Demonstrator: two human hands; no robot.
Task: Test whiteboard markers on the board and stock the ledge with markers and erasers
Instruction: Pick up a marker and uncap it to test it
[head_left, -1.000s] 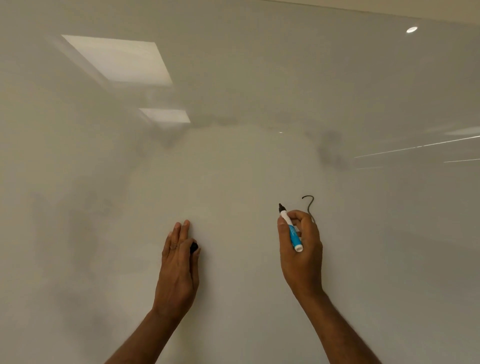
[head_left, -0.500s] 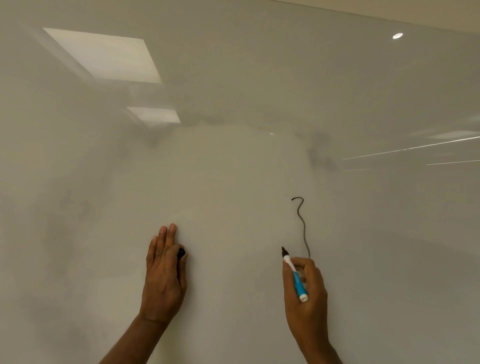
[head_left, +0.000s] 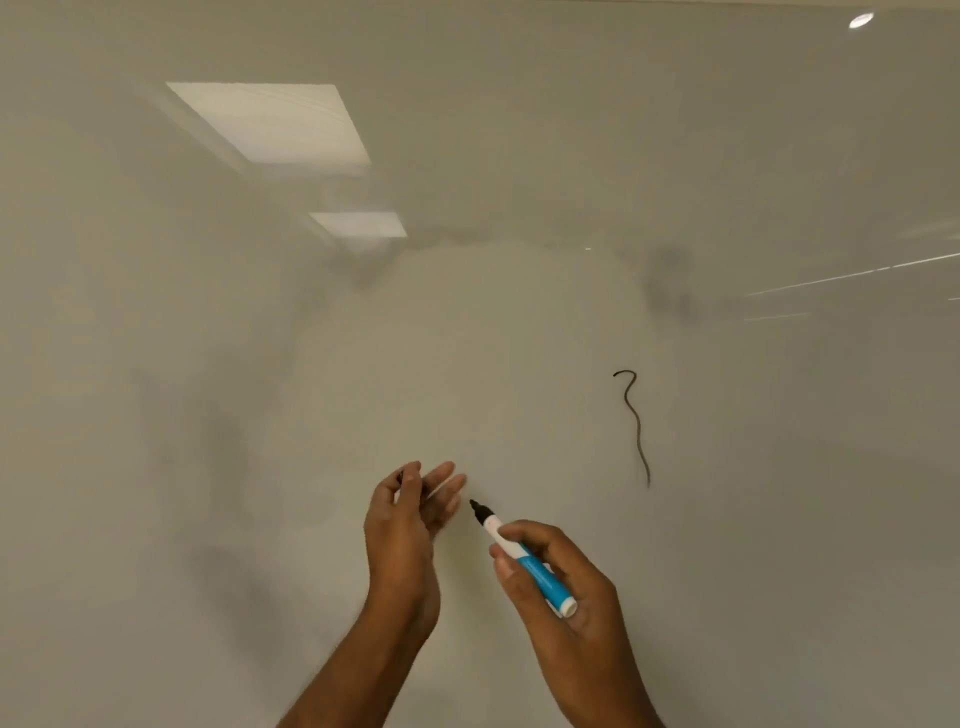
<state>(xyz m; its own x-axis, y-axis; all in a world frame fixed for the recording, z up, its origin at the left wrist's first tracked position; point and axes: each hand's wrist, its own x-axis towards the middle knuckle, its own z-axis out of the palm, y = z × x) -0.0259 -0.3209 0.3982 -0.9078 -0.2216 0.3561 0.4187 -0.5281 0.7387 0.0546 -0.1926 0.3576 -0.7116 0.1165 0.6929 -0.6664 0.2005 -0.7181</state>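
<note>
Right hand (head_left: 574, 603) around uncapped marker (head_left: 536, 572): blue-white barrel, black tip.

- My marker (head_left: 537, 574) lies in my right hand (head_left: 571, 608), in front of the whiteboard (head_left: 208, 415).
- My left hand (head_left: 410, 519) is just left of the marker's tip, apart from it.
- The drawn line (head_left: 635, 423) sits on the whiteboard, above and right of the marker.
</note>
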